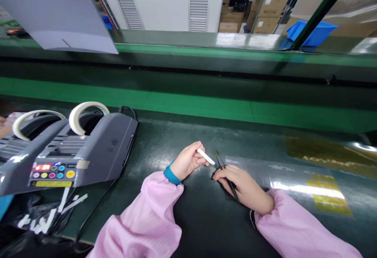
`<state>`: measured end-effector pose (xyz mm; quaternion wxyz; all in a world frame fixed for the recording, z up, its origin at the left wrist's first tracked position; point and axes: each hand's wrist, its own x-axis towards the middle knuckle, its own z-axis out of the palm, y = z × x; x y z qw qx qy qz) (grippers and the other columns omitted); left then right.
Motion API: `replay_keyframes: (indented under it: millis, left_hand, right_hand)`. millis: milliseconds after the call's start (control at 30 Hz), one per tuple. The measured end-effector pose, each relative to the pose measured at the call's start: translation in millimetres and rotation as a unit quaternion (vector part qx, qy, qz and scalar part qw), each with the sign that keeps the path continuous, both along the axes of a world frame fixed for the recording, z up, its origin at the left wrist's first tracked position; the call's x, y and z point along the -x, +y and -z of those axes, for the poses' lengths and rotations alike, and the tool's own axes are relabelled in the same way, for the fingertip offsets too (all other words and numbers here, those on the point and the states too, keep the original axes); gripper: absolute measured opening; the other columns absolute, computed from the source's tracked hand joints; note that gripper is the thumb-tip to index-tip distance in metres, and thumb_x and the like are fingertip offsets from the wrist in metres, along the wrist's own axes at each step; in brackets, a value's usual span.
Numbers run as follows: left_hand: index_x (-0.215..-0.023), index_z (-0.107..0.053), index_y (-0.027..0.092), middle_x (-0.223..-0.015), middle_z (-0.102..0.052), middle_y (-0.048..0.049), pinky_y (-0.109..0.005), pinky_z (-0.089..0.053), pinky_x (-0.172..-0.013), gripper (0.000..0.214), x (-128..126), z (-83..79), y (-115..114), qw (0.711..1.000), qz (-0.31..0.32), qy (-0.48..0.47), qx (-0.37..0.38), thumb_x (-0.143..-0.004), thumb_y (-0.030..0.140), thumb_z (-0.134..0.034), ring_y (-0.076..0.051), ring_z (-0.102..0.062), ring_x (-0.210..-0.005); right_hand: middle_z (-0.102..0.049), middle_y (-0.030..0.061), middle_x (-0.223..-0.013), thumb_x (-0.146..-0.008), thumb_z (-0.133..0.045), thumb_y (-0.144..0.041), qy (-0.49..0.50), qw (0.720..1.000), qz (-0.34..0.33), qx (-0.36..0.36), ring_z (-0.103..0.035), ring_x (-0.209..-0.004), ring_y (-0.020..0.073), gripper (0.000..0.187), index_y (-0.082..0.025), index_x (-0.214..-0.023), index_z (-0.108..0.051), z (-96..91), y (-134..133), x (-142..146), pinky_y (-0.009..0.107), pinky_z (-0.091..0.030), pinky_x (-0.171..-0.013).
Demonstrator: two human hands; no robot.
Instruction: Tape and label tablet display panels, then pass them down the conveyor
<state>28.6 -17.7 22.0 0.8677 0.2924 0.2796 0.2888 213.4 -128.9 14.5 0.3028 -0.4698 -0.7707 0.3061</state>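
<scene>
Head: left hand [187, 161] pinches thin white strip [206, 157]; right hand [244, 189], tweezers [221, 163].

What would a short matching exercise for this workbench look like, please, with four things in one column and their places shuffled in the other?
Things:
1. white strip
2. black tweezers
3. tape dispenser
4. blue bin

Places:
A. beyond the conveyor, far right
B. held in the right hand
C. on the bench, at the left
D. pinched in the left hand

Pairs: 1-D, 2-B, 3-C, 4-A
</scene>
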Motion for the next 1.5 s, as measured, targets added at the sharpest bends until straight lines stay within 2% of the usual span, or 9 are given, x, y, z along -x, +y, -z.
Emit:
replay_keyframes:
  millis: [1500]
  left_hand:
    - [-0.064,-0.044,0.019,-0.059,-0.030,0.0096,-0.028,-0.054,-0.063,0.043,-0.4,-2.1,-1.2,1.000,0.000,0.008,-0.012,-0.082,0.045,-0.073,-0.006,-0.037,-0.048]
  right_hand:
    - [-0.072,0.0056,-0.093,-0.102,-0.046,-0.017,-0.001,1.000,-0.002,0.011,-0.066,-0.088,0.0210,0.019,-0.025,-0.103,-0.063,-0.8,0.0,-0.9,0.036,-0.053,-0.080]
